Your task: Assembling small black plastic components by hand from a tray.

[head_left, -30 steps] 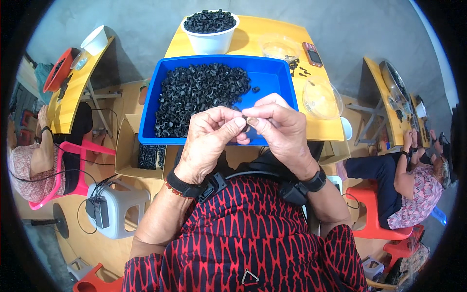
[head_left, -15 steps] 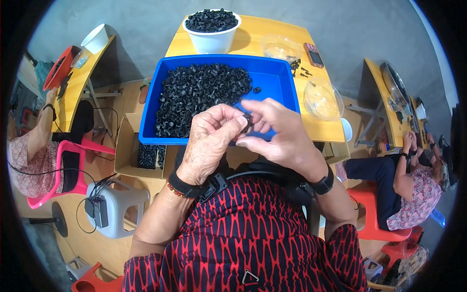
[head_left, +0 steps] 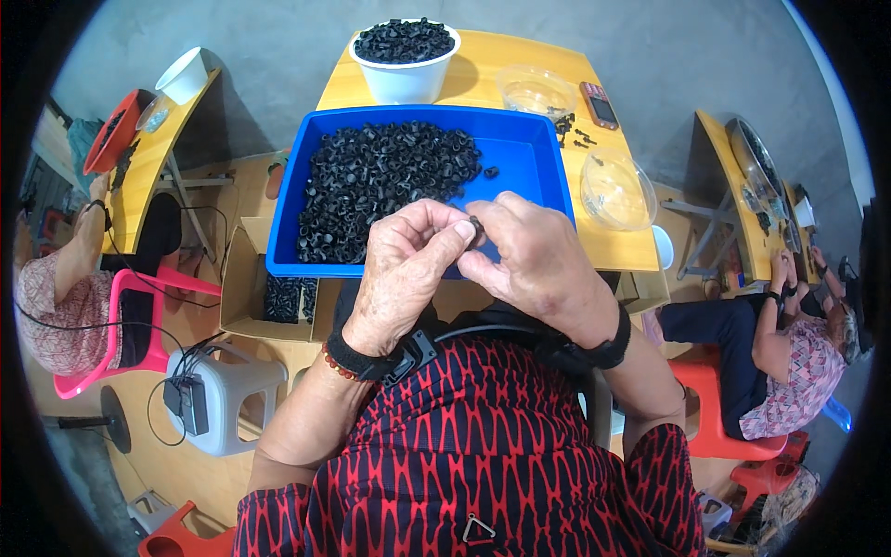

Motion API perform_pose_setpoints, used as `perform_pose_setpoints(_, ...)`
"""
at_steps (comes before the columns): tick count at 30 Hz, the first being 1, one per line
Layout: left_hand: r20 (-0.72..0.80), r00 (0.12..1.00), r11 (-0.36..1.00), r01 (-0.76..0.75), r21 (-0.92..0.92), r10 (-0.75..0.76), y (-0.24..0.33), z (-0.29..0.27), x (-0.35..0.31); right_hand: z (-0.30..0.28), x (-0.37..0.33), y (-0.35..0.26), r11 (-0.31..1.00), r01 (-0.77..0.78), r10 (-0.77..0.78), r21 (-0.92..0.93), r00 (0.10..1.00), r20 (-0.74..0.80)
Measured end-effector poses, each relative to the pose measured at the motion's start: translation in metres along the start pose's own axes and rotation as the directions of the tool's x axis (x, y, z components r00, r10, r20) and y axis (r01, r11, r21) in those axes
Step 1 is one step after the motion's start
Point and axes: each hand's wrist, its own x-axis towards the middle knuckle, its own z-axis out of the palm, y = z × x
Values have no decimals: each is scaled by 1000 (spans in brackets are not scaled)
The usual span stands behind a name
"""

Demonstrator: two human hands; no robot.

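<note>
Between thumb and forefinger, my left hand pinches a small black ring-like part over the near edge of a blue tray. My right hand is closed up against the same part, its fingers curled and its thumb close below. What the right fingertips hold, if anything, is partly hidden. Behind my hands a heap of black ring-like parts fills the left and middle of the tray, and a single black piece lies at the heap's right edge.
At the table's back stands a white bucket full of black parts. To the right are two clear bowls, some small black pieces and a phone. A cardboard box stands below left. People sit at both sides.
My right hand has closed in on the part; its fingers were spread and blurred before. My left hand keeps its pinch in nearly the same place.
</note>
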Motion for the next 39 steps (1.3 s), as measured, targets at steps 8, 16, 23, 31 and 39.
perform_pose_setpoints(8, 23, 1000, 998, 10, 64, -12, -1, -7, -2, 7, -1, 0, 997, 36, -43, -63, 993, -113)
perform_pose_setpoints(16, -25, 997, 996, -75, 42, 77, -9, 0, -4, 11, -8, 6, 986, 73, -84, -151, 994, -64)
perform_pose_setpoints(23, -41, 992, 968, -111, 225, 123, -8, 1, -3, 4, -4, 7, 982, 108, -111, -156, 994, -13)
perform_pose_setpoints(31, -39, 991, 966, -119, 231, 132, -10, 1, -3, 4, -5, 9, 980, 106, -103, -169, 994, 29)
perform_pose_setpoints(39, -5, 995, 966, -96, 240, 100, -9, 2, -4, -9, 2, 13, 993, 107, -98, -45, 982, 163)
